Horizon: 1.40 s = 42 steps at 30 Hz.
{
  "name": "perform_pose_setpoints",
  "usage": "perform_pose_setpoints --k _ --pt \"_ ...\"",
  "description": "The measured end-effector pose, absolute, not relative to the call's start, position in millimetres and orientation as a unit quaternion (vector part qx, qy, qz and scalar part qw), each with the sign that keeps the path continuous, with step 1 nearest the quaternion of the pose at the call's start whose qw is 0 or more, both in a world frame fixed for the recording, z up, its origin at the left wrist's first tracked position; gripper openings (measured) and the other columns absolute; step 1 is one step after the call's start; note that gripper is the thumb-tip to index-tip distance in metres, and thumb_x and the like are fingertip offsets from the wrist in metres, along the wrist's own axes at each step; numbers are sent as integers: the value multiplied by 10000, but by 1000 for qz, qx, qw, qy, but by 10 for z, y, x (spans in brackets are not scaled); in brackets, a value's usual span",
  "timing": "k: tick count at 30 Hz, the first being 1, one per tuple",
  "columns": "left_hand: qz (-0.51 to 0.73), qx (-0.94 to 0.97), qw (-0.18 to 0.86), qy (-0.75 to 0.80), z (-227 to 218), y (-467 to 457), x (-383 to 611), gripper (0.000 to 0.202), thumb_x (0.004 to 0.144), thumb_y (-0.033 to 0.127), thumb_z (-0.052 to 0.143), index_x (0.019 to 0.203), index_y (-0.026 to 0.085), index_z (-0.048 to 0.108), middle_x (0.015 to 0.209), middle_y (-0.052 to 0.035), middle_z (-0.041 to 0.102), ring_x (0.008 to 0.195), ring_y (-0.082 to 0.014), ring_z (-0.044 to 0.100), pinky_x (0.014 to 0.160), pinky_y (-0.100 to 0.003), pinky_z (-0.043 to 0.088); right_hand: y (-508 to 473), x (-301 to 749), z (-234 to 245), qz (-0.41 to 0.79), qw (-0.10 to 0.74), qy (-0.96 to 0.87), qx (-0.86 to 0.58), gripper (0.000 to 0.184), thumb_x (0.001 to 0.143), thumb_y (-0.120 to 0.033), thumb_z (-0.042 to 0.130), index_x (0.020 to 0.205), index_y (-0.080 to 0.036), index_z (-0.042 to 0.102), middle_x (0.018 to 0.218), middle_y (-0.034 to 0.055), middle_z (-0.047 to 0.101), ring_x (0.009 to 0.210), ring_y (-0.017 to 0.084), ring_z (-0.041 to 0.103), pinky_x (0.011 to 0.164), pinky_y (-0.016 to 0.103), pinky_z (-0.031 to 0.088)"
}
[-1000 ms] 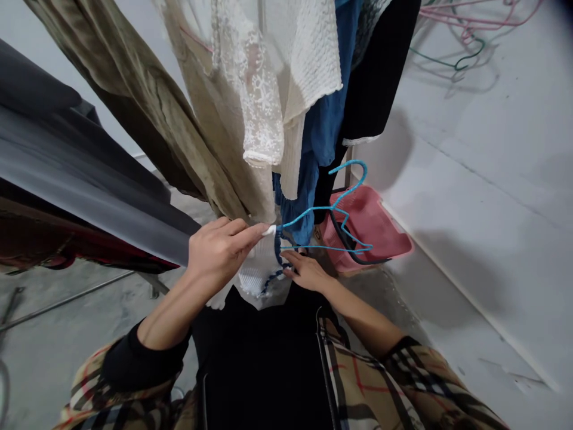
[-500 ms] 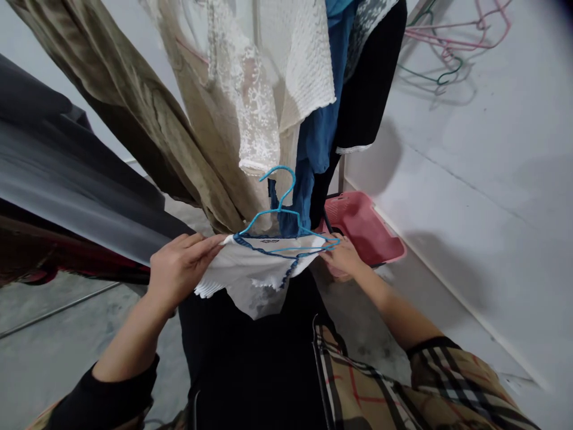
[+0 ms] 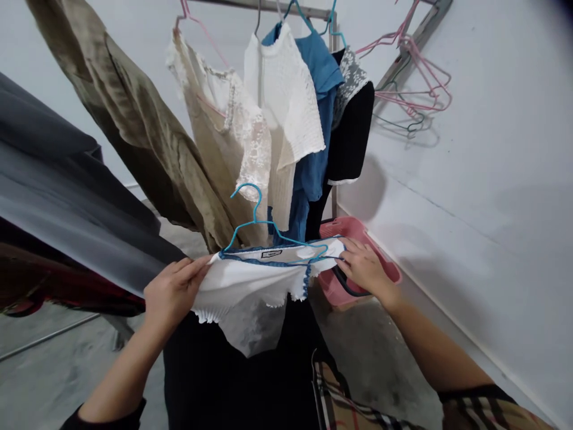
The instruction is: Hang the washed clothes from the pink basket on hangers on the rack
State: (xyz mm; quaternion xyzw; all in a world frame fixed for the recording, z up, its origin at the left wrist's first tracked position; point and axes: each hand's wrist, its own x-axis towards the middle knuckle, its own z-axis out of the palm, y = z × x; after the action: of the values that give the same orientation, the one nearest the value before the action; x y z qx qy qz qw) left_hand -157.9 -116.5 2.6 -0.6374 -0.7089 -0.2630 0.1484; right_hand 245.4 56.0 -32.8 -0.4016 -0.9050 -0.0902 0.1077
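Observation:
A white top with blue trim around its neckline and a ruffled edge is stretched out in front of my legs. My left hand pinches its left shoulder between thumb and fingers. On the other side, my right hand grips the right shoulder. A blue wire hanger sits inside the neck opening, its hook standing up free above the top. The hanger's left end is at the left shoulder; its right end lies over the neckline near my right hand. A small label shows inside the back of the neck.
Ahead, a metal rack carries a white knit top, a lace-trimmed beige garment, blue and black clothes, and brown trousers. A pink basket stands by the right wall. Bare pink hangers hang at the upper right.
The view has tipped up, showing more of the rack. My hands have spread farther apart, pulling the neckline wider. The hanger appears farther left, with the right shoulder now extending past its right end.

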Motion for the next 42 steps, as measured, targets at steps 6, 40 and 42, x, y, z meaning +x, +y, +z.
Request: perform_pose_setpoints --k 6,40,42 --pt "-379 -577 31 -722 49 -1219 -1638 323 911 449 533 1051 230 726 777 -19 686 667 -165 625 591 -249 453 521 2398 -211 -92 82 -914 -387 246 925 -312 550 885 -171 748 1416 118 535 1294 305 459 937 423 416" --pt "-453 -660 -54 -598 210 -1195 -1586 258 868 431 634 983 235 757 771 -10 719 698 -142 636 654 -229 491 125 2282 418 286 317 -860 -280 301 959 -424 522 884 -185 690 775 32 661 673 144 592 623 240 470" --pt "-487 -614 -81 -616 206 -1144 -1573 345 805 480 693 1033 224 739 906 -37 748 809 -179 673 746 -262 524 107 2372 521 251 365 -849 -289 278 956 -385 535 813 -190 674 732 19 643 646 136 582 616 233 461"
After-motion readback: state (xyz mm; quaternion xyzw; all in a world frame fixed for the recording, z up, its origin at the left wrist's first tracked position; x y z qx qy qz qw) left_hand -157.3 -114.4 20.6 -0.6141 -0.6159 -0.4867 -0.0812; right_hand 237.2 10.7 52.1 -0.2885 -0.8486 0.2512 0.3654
